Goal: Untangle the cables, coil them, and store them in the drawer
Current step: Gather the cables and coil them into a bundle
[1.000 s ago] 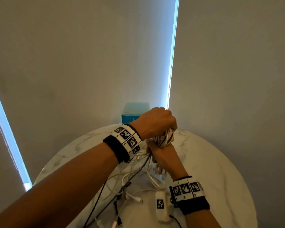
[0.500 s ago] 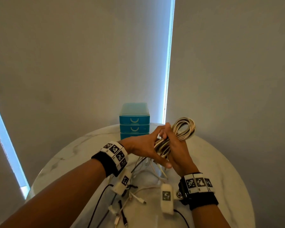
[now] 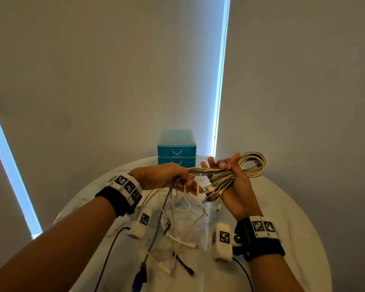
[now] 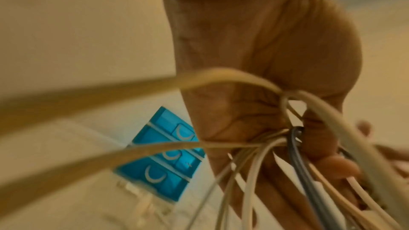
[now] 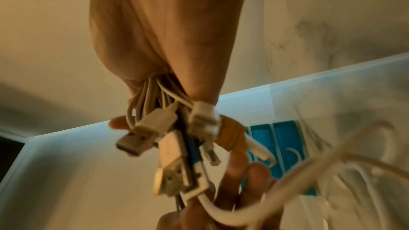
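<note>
Markings: no readable writing; square black-and-white codes on wristbands (image 3: 128, 185).
Right hand (image 3: 237, 189): clenched round coil (image 3: 249, 165), plugs (image 5: 155, 139) jutting below the fist.
Left hand (image 3: 162, 175): grasping cables (image 3: 171, 209) that trail to the table.
Drawers (image 3: 176, 149): blue, closed, at far rim.
Surface: round white marble table (image 3: 293, 218).
Room: pale blinds, bright gaps.

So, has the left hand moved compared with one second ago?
Yes. The left hand then covered the cable bundle in front of the blue drawer unit; now it sits lower and leftward, leaving two drawer fronts visible.
</note>
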A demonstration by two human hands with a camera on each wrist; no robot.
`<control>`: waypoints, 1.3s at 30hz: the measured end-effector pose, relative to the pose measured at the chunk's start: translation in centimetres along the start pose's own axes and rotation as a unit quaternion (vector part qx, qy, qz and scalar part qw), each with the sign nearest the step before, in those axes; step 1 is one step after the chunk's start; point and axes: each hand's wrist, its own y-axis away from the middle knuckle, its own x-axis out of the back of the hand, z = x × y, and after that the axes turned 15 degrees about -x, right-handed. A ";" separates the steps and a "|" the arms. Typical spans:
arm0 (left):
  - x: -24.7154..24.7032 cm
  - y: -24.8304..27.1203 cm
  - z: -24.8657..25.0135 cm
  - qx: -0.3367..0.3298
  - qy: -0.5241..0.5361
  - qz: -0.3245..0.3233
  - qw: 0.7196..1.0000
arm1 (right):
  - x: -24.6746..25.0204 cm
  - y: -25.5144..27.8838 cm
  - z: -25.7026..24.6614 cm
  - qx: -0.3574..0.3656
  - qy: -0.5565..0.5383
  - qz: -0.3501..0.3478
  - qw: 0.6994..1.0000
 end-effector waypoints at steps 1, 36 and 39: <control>-0.2 0.0 -0.1 -0.008 0.078 0.005 0.997 | -0.1 -0.1 0.0 0.006 -0.020 -0.007 1.000; 0.3 -1.2 0.2 0.067 -0.215 0.063 0.972 | 1.0 -1.2 -0.8 0.021 -0.048 0.098 0.994; 0.3 -1.5 -0.5 0.024 -0.536 0.137 0.833 | 0.0 -1.3 -0.1 0.017 0.016 0.179 0.984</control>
